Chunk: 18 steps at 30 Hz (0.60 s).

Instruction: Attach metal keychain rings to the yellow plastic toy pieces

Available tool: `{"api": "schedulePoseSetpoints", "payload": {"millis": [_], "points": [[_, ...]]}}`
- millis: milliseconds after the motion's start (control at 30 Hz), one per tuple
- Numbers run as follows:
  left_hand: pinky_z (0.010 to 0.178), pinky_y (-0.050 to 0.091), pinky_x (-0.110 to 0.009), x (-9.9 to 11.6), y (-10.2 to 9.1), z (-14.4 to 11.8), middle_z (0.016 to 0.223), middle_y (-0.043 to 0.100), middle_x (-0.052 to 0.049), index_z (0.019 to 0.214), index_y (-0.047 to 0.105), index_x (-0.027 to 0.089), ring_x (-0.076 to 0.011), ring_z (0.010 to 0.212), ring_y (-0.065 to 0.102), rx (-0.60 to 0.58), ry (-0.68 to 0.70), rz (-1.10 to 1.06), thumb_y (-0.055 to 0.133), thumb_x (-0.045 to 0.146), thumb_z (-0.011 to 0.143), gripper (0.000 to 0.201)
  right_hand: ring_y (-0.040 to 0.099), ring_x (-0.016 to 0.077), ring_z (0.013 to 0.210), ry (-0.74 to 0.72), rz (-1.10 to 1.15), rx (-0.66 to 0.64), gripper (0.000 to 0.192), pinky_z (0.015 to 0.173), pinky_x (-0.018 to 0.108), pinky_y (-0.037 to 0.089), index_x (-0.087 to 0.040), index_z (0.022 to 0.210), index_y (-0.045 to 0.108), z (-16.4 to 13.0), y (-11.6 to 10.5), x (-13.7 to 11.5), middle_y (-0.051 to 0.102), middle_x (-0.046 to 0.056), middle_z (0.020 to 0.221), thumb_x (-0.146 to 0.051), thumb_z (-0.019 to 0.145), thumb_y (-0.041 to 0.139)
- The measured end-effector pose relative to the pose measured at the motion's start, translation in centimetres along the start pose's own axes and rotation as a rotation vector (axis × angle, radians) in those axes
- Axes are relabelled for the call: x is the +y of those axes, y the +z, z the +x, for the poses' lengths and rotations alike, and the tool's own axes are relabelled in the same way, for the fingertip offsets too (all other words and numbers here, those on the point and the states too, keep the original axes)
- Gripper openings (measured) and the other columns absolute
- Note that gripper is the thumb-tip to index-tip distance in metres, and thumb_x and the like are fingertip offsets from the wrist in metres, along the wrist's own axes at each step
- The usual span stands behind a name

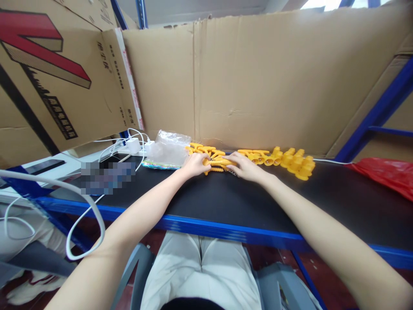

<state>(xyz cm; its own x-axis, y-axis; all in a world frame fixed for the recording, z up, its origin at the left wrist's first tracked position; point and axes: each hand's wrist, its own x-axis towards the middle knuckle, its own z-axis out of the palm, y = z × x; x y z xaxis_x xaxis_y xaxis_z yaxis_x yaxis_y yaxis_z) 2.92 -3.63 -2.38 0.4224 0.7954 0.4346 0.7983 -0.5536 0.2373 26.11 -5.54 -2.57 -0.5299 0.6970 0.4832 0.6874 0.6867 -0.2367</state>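
Note:
My left hand [195, 164] is closed on the left end of a long yellow plastic piece [220, 162] at the middle of the black shelf top. My right hand [245, 167] grips the other end, its fingertips partly hidden. Under the pieces a bit of dark chain or spring shows, too small to make out. Several yellow branching plastic pieces [208, 150] lie just behind my left hand. Beyond my right hand are more flat yellow pieces [253, 152] and a row of yellow cup-shaped parts [295, 162].
A clear plastic bag [169, 148] lies left of my hands, near white chargers [133, 145] and a blurred-out object [108, 176]. A white cable [93, 206] loops over my left forearm. At right sits a red plastic bag [385, 172]. Cardboard [274, 86] walls the back.

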Motion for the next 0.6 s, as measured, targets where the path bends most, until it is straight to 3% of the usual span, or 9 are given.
{"api": "schedulePoseSetpoints", "payload": {"millis": [200, 267, 433, 600], "points": [[0.069, 0.046, -0.031, 0.3, -0.1, 0.1, 0.086, 0.068, -0.007, 0.092, 0.067, 0.019, -0.0239, 0.081, 0.063, 0.022, 0.003, 0.063, 0.056, 0.028, 0.071, 0.025, 0.061, 0.0182, 0.093, 0.276, 0.380, -0.024, 0.063, 0.089, 0.041, 0.050, -0.020, 0.130, 0.047, 0.0, -0.7, 1.0, 0.053, 0.011, 0.122, -0.032, 0.072, 0.067], [0.071, 0.046, -0.032, 0.3, 0.0, 0.1, 0.088, 0.069, -0.007, 0.092, 0.067, 0.019, -0.0243, 0.083, 0.063, 0.015, -0.001, 0.058, 0.056, 0.028, 0.071, 0.025, 0.062, 0.0168, 0.095, 0.330, 0.527, -0.053, 0.061, 0.090, 0.038, 0.050, -0.020, 0.125, 0.049, 0.0, -0.9, 1.4, 0.053, 0.010, 0.124, -0.029, 0.068, 0.070], [0.076, 0.046, -0.032, 0.1, 0.0, 0.1, 0.090, 0.069, -0.007, 0.095, 0.066, 0.019, -0.0233, 0.086, 0.064, 0.036, 0.014, 0.045, 0.056, 0.029, 0.074, 0.026, 0.065, 0.0167, 0.088, 0.429, 0.659, -0.029, 0.033, 0.091, 0.038, 0.050, -0.017, 0.103, 0.057, 0.0, -1.4, 1.0, 0.066, 0.008, 0.101, -0.032, 0.075, 0.066], [0.075, 0.046, -0.031, 0.1, 0.0, 0.0, 0.089, 0.069, -0.007, 0.094, 0.066, 0.019, -0.0229, 0.085, 0.064, 0.049, 0.019, 0.039, 0.056, 0.028, 0.074, 0.024, 0.066, 0.0161, 0.069, 0.515, 0.696, -0.041, 0.031, 0.076, 0.035, 0.055, -0.016, 0.101, 0.057, 0.1, -1.4, 0.1, 0.067, 0.007, 0.079, -0.043, 0.086, 0.054]]}}
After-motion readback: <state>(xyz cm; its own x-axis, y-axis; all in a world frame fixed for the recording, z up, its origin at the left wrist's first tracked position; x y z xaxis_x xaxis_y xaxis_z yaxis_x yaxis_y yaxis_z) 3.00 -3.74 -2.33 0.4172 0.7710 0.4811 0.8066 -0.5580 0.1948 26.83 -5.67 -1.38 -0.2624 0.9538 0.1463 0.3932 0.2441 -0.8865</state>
